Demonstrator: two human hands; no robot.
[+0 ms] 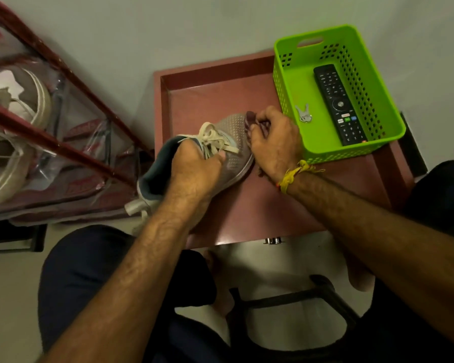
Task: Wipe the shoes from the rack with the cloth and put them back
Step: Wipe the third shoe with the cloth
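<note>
A grey mesh sneaker (233,134) with white laces and a blue lining lies on the reddish-brown table (273,205), toe pointing away from me. My left hand (194,169) grips it over the tongue and laces. My right hand (275,145) holds a bunched dark maroon cloth (250,121) against the toe of the sneaker. A yellow thread is tied around my right wrist. The red metal shoe rack (50,142) stands at the left, with pale shoes (16,121) behind clear plastic on its shelf.
A bright green plastic basket (288,82) sits on the table's far right corner, holding a black remote (338,103) and keys (303,113). My knees in dark trousers are below. A dark stool frame (312,297) stands on the pale floor under the table.
</note>
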